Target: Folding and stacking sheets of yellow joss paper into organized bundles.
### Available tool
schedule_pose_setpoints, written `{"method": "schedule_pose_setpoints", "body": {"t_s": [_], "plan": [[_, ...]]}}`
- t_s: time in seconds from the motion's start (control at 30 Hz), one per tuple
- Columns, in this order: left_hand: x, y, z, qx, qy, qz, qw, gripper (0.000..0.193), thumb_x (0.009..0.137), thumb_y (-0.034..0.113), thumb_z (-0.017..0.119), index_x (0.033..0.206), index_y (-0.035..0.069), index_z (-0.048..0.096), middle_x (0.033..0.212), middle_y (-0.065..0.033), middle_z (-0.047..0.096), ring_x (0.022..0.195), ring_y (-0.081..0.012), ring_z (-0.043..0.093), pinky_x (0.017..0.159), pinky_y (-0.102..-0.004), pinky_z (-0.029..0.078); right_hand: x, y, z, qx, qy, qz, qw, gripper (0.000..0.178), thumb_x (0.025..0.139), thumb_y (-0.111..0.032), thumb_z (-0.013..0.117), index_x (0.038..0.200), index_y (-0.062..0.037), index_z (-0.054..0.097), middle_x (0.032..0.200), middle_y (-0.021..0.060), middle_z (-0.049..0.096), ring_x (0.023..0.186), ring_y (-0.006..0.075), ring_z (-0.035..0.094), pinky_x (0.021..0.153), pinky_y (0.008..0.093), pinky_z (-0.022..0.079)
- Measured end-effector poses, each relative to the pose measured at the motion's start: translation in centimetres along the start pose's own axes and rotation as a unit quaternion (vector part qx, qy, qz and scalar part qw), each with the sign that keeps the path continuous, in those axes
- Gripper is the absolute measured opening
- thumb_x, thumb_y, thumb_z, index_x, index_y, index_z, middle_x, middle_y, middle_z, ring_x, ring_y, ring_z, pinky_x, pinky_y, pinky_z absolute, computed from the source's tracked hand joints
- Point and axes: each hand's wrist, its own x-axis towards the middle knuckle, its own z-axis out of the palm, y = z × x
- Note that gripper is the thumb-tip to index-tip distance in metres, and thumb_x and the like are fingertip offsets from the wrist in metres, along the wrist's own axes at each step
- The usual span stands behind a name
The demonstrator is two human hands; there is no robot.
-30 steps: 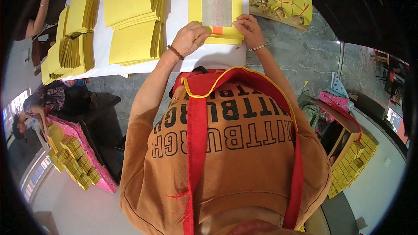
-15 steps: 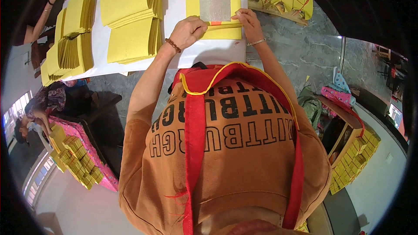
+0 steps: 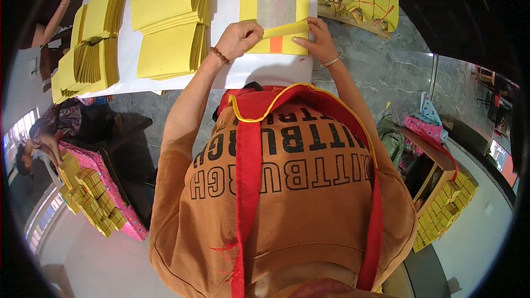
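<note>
Both hands pinch one yellow paper [image 3: 284,28] on the pile on the white table [image 3: 259,69], left hand [image 3: 238,37] and right hand [image 3: 314,36] curling its near edge up, and a hard tug might tear it.

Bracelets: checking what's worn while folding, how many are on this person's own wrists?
2. A brown beaded bracelet on the left wrist, and a thin silvery bangle on the right wrist.
</note>
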Motion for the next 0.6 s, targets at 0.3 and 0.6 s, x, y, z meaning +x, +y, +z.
{"method": "schedule_pose_setpoints", "body": {"t_s": [0.3,0.6], "plan": [[-1.2,-0.9,1.1,-0.14,0.18,0.062,0.972,0.052,0.073,0.014,0.067,0.121,0.009,0.048,0.118,-0.0129,0.05,0.111,-0.0294,0.045,0.096,-0.0406,0.034,0.4,0.4,0.1,0.147,0.007,0.075,0.986,0.018,0.074,-0.013,0.067,0.09,-0.0067,0.061,0.102,0.0028,0.05,0.101,0.0194,0.043,0.087,0.0285,0.037],[-2.4,-0.8,0.0,0.201,0.2,0.263,0.922,0.026,0.071,0.006,0.058,0.096,0.012,0.06,0.112,-0.0078,0.057,0.103,-0.0288,0.052,0.086,-0.0385,0.039,1.1,-3.2,-3.2,-0.123,-0.015,-0.092,0.988,0.032,0.064,-0.012,0.07,0.096,-0.0181,0.064,0.123,0.0035,0.047,0.115,0.0272,0.04,0.095,0.0392,0.028]]}}
